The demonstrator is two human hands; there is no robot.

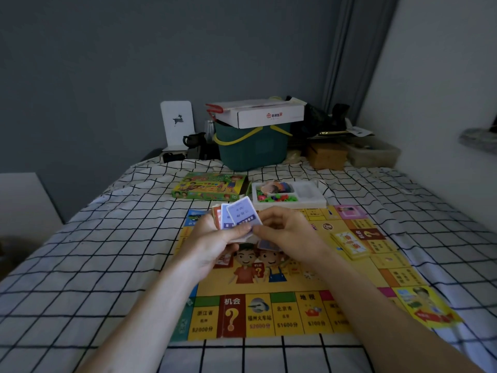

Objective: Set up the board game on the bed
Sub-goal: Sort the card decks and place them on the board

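1. Yellow paper dominates the scene: the game board lies flat on the near half of the bed, its near edge just short of the bed's near edge; two cartoon children and a question mark show at its centre.
2. Both hands are up over the board's far-left part, meeting in the middle; the left hand grips a fanned stack of cards, thumb curled over the front card, which is pale blue-violet with print too blurred to read.
3. The right hand comes in from the right, fingers curled, fingertips pinching the lower right corner of that same fan; more cards peek out beneath its palm, and how many it has I cannot tell.
4. Over by the board's right edge, a small yellow card deck rests on the board, lying at a slant.
5. Just past the board's far edge sits the white plastic tray; coloured pieces fill its left compartments; the right compartment's contents are not clear.
6. Left of the tray, touching or nearly so, lies the green game box, flat on the checked sheet.
7. At the bed's far edge stands a dark green basket with yellow handles; a white cardboard box sits on top of it.
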